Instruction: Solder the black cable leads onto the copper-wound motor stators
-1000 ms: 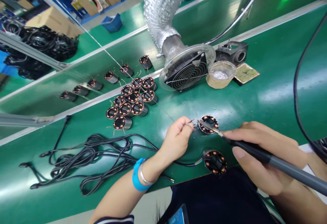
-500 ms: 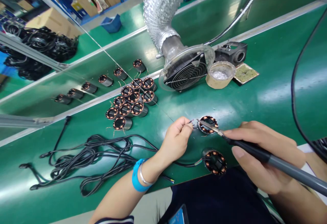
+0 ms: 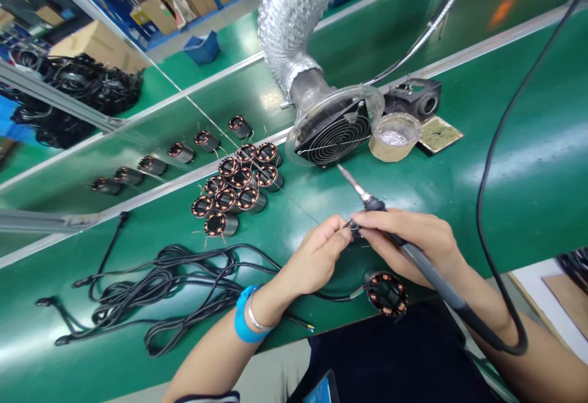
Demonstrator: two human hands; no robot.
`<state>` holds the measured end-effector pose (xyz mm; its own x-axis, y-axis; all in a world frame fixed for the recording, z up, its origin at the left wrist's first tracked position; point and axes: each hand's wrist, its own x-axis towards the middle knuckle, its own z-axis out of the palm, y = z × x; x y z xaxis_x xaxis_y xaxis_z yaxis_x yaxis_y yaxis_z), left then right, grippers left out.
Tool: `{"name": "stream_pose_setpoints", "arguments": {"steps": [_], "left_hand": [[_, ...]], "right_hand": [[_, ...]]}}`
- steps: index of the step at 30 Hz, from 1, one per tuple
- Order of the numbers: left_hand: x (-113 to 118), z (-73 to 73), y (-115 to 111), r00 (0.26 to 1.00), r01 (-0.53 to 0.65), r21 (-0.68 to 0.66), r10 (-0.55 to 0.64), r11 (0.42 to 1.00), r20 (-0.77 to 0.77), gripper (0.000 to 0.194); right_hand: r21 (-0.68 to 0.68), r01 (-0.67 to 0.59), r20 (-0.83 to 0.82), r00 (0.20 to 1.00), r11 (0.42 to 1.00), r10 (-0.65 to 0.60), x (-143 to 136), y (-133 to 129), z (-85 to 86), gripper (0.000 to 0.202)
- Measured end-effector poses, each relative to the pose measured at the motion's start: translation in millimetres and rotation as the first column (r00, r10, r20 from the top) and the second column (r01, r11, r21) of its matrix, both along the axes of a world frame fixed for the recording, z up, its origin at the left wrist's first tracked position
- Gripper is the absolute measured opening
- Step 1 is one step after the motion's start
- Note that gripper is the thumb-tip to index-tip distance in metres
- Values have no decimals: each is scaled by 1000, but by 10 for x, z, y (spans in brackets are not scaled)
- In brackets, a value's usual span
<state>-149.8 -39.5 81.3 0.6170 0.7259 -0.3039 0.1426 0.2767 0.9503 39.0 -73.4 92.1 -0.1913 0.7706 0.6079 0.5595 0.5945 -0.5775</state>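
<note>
In my right hand (image 3: 413,241) is a soldering iron (image 3: 418,262), its tip pointing up and left toward the fan. The thumb and finger of my left hand (image 3: 316,255) pinch a thin solder wire (image 3: 301,207) that comes down from the upper left. Both hands' fingertips meet over a motor stator (image 3: 356,231), mostly hidden behind them; small wire ends show there. Close below lies another stator (image 3: 387,293) with copper windings, joined to a black cable (image 3: 333,296).
Several stators (image 3: 241,177) stand grouped at the back left. Black power cables (image 3: 169,274) lie coiled at left. A fume extractor fan (image 3: 337,136) with a foil duct (image 3: 294,17), a solder-filled pot (image 3: 395,136), an iron stand (image 3: 416,97) and a sponge tray (image 3: 440,135) line the back.
My right hand has moved left to my left hand, and the iron's tip has swung off the stator, up toward the fan. The left hand has barely moved.
</note>
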Motion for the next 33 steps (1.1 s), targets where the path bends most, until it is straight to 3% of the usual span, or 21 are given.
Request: {"name": "stream_pose_setpoints", "arguments": {"steps": [3,6,8,10,14,18,21,29,33], "left_hand": [[-25,67,10,997,68,90,-64,994,-49,32],[-30,181,30,974,155,273,-101,949,-201,26],[-28,241,45,953,194,393,-79,899,-291,21],[-25,267,55,944,206,425,-64,882,-323,19],[-20,223,51,955,178,306,-90,935,-281,23],[-17,134,25,982,151,146,-130,978,-140,32],[-15,107,8,987,135,103,-125,986,-97,38],[47,96,9,998,50,-30,-51,998,-46,30],[89,73,2,1000,-20,-123,19,992,-6,29]], "right_hand": [[75,-61,28,998,995,59,-12,59,-27,29],[114,-40,7,999,993,39,7,43,-34,29],[89,-15,-17,1000,996,17,19,13,-34,31],[53,-8,-32,999,999,10,17,-17,-36,33],[18,-19,-32,999,1000,19,-35,-47,-54,34],[33,2,-47,999,999,-1,-67,-49,-73,32],[36,11,-56,998,999,-9,-60,-52,-76,31],[63,129,-103,987,990,-122,-118,-105,-121,32],[-25,157,-98,983,987,-158,-45,-166,-103,31]]}}
